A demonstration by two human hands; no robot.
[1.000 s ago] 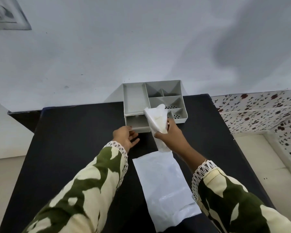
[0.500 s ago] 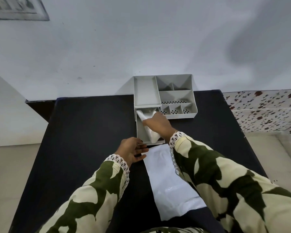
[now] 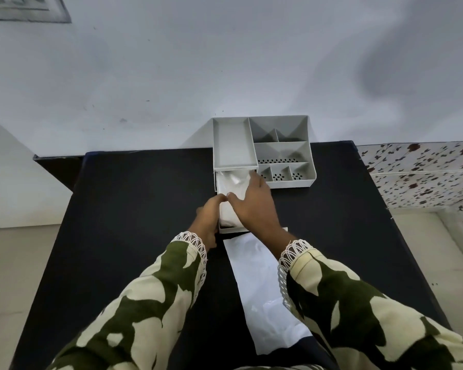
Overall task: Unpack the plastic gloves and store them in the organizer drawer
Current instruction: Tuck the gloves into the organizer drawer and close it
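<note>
Gloves [image 3: 231,186]: one translucent bundle, lying in the pulled-out drawer [image 3: 233,230], directly under and just ahead of both hands; long axis runs away from the person, along the drawer.
Right hand [image 3: 254,202]: fingers spread flat, pressing the bundle, nearer its far end.
Left hand [image 3: 207,216]: at the drawer's left wall, fingers curled; whether it grips cannot be told.
Organizer [image 3: 234,141]: one.
Drawer: one.
Empty wrapper [image 3: 262,284]: one, behind the hands, toward the person.
</note>
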